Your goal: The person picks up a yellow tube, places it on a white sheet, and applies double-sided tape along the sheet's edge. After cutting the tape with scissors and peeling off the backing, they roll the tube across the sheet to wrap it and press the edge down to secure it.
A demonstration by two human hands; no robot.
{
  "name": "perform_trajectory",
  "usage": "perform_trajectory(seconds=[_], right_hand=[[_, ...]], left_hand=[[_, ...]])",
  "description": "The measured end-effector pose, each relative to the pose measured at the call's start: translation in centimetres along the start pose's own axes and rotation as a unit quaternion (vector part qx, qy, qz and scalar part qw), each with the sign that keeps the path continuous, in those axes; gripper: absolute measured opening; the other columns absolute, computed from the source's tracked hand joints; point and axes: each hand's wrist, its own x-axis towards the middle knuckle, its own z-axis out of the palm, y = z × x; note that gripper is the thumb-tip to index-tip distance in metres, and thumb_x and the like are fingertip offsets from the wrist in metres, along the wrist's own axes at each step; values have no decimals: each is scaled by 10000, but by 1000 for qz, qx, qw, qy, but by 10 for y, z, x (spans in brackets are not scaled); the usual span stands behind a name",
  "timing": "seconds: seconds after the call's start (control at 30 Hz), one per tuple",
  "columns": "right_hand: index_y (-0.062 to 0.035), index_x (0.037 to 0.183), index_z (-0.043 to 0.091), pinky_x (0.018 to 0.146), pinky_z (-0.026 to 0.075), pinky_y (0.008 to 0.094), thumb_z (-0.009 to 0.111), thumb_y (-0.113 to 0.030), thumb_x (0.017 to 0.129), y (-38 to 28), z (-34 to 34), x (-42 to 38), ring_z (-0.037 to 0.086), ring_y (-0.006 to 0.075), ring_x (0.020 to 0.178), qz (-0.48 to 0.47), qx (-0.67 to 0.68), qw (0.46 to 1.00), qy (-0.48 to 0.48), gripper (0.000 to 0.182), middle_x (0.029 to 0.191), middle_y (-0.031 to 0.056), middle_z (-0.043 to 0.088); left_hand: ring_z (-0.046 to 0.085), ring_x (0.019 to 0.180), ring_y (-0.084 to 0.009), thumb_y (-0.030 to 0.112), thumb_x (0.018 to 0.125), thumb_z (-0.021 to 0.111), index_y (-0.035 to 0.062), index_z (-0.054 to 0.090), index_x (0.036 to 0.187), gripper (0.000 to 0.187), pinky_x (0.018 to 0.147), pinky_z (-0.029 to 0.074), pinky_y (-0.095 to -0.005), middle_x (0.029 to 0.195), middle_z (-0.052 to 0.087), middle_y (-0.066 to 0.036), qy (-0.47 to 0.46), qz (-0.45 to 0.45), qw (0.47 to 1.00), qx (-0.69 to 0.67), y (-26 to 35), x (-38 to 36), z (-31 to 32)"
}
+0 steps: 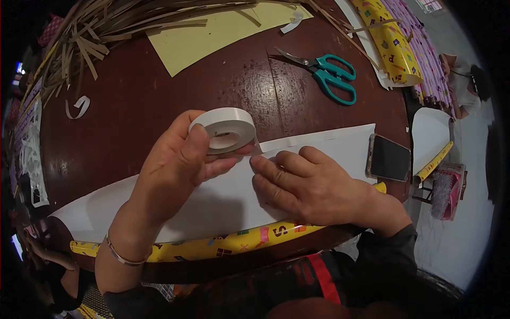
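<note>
My left hand [178, 154] grips a roll of white tape [229, 126], thumb on its near face and fingers beneath. A short length of tape runs from the roll down to the far edge of a sheet of wrapping paper [207, 199], which lies white side up. My right hand [308, 183] rests on the sheet with fingers curled and pressed together, its fingertips at the tape's lower end. What exactly lies under those fingertips is hidden. Along the near side the paper curls over, showing its yellow printed face [228, 244].
Teal-handled scissors [334, 80] lie beyond my right hand, and a phone [389, 157] sits on the paper's right end. Brown strips [79, 48] and a yellow sheet [196, 42] are at the back. Rolled yellow paper [390, 45] lies back right. Other people are at both sides.
</note>
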Motion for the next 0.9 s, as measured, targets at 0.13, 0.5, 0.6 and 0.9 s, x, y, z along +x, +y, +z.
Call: perform_trajectory(seconds=[0.13,0.5,0.6,0.9], right_hand=[[-31,1092,631,693,453,313,686,-187,767,-2,5,0,598,210,932,6,12,1000,8,364,1264,175,610],[-8,1088,630,749,477,335,651,-172,780,-3,4,-2,601,239,1001,4,11,1000,5,350,1279,196,601],[2,1090,627,892,505,405,644,-170,785,-2,8,-2,594,298,1121,-25,25,999,30,351,1265,208,603],[65,1142,614,1056,426,484,662,-332,863,0,14,-1,479,406,1294,-20,230,972,33,488,1330,293,520]], left_hand=[[574,1222,-283,457,1013,466,34,391,1323,530,1005,492,-365,1301,556,-172,-16,8,999,-33,-3,2,-1],[566,1234,-294,424,1030,441,48,389,1331,485,1003,488,-365,1314,548,-187,-39,21,997,-66,-3,10,5],[572,1226,-282,419,1035,433,59,412,1314,457,995,486,-356,1305,558,-174,-19,14,998,-56,-1,11,8],[567,1220,-326,428,1011,484,35,402,1320,507,1008,483,-409,1302,548,-200,-12,9,999,-31,-1,11,12]])
